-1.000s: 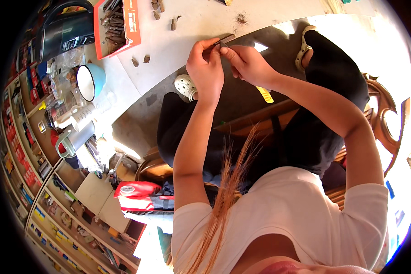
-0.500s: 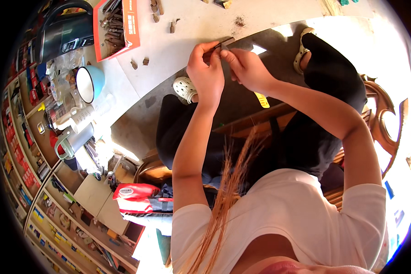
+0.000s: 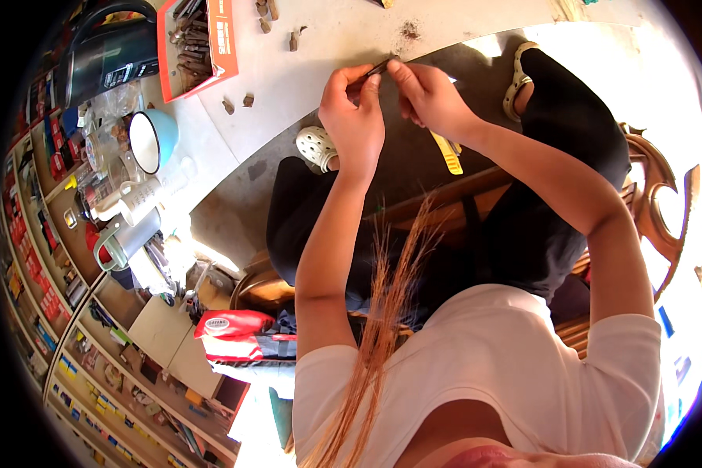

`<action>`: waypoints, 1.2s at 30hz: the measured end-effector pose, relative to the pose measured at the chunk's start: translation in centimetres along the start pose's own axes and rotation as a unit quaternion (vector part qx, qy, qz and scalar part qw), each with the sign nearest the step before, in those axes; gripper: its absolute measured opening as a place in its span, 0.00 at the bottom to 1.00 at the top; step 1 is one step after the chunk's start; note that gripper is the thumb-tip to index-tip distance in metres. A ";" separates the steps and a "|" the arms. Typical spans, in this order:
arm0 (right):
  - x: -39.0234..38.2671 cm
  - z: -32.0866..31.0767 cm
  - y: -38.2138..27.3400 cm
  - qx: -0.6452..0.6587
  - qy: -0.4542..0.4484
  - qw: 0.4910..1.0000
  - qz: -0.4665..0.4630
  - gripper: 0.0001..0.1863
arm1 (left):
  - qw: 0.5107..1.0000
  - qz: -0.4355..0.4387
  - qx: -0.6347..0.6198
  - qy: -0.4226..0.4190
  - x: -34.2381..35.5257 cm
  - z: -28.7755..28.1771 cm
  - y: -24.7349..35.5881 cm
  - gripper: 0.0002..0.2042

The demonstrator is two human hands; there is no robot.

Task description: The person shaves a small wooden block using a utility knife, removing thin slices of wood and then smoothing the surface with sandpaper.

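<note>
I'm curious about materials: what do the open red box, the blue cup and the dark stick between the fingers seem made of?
Open red box: probably printed cardboard; thin, flat walls.
Blue cup: perhaps enamelled metal, smooth, with a dark rim and white inside.
Dark stick: possibly wood, dull-looking, but too small to settle.

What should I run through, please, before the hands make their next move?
1. Dark narrow piece held by the left hand: ok, pinched at the fingertips.
2. Yellow-handled tool in the right hand: ok, its yellow end juts out below the fingers.
3. Tool's other end clear of the left hand: cannot tell, the right hand hides it.
4. Dark piece resting against the white table: cannot tell, touching and merely overlapping look alike here.
5. Red-edged box clear of both hands: ok, it stands apart to the left.
6. Tabletop free of debris: not ok, dark crumbs lie near the edge.
</note>
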State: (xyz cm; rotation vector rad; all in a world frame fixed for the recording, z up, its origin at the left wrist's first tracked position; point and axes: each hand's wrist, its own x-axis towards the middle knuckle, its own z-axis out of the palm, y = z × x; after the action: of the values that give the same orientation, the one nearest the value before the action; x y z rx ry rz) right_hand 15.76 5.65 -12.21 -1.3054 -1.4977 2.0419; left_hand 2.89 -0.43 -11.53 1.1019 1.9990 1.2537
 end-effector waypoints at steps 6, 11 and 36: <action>-0.4 0.6 -0.2 -0.009 0.000 1.000 -0.022 0.28 | 1.000 -0.011 -0.022 -0.002 0.0 -0.2 -0.2 0.06; -0.5 1.6 0.1 0.009 -0.023 0.999 -0.042 0.26 | 0.999 0.045 0.011 0.004 -0.1 0.1 -0.5 0.06; -0.3 -0.2 0.3 -0.006 0.037 0.999 0.019 0.28 | 0.997 0.044 0.065 -0.015 -0.1 -0.1 0.0 0.07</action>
State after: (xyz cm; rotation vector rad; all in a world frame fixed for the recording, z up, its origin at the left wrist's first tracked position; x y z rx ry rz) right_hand 16.16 5.43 -12.32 -1.4091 -1.4654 1.9880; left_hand 2.87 -0.58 -11.51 1.2752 2.0536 1.1558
